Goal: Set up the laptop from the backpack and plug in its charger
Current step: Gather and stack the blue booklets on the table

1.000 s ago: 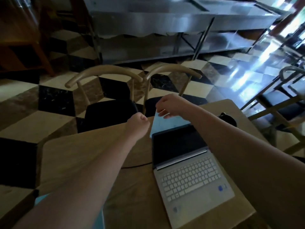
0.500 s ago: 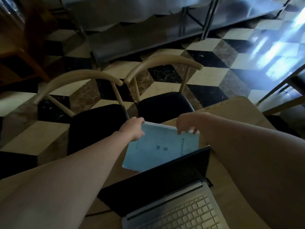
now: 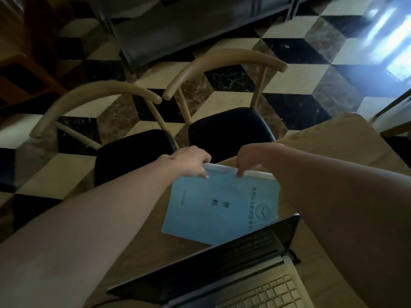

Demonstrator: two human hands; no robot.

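An open silver laptop (image 3: 255, 283) with a dark screen sits on the wooden table (image 3: 347, 143) at the bottom of the view. Behind its lid lies a light blue booklet (image 3: 220, 205) with printed characters and a round emblem. My left hand (image 3: 189, 162) grips the booklet's far edge at the left. My right hand (image 3: 251, 160) pinches the same edge a little to the right. The laptop's lid hides the booklet's near corner. No charger or backpack shows.
Two wooden chairs with curved backs and black seats (image 3: 133, 154) (image 3: 229, 127) stand just beyond the table's far edge. Behind them spreads a checkered floor (image 3: 289, 85) and a metal counter (image 3: 189, 25). Another chair's frame (image 3: 395, 121) shows at the right.
The view tipped down and closer over the table. Both hands took hold of the blue booklet's far edge behind the laptop and still hold it; the booklet barely shifted.
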